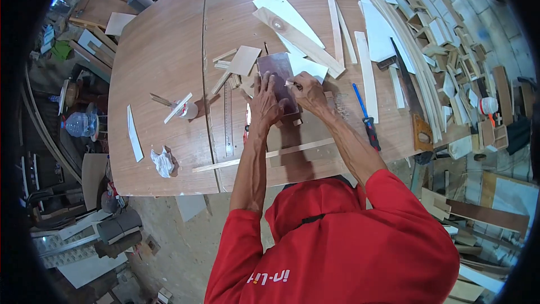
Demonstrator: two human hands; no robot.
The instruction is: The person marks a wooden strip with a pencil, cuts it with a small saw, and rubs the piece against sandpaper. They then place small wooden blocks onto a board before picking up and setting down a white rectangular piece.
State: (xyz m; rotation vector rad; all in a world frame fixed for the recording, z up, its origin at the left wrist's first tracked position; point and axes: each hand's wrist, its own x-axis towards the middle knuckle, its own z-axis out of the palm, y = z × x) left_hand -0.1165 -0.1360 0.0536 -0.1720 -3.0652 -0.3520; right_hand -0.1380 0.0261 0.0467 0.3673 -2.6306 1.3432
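Observation:
My left hand lies with its fingers stretched out over a dark reddish-brown rectangular sheet, pressing it against the table. At the sheet's right edge, my right hand pinches a small pale piece of wood, partly hidden by the fingers. Just left of the sheet are a thin square board and some short wooden strips. A clear ruler lies left of my left hand. Behind my right hand, a white board sticks out from under a wooden plank.
A long wooden strip crosses the table's near side. To the right are a blue-and-black tool, a handsaw and long strips. A white cup with sticks and a crumpled white cloth stand left.

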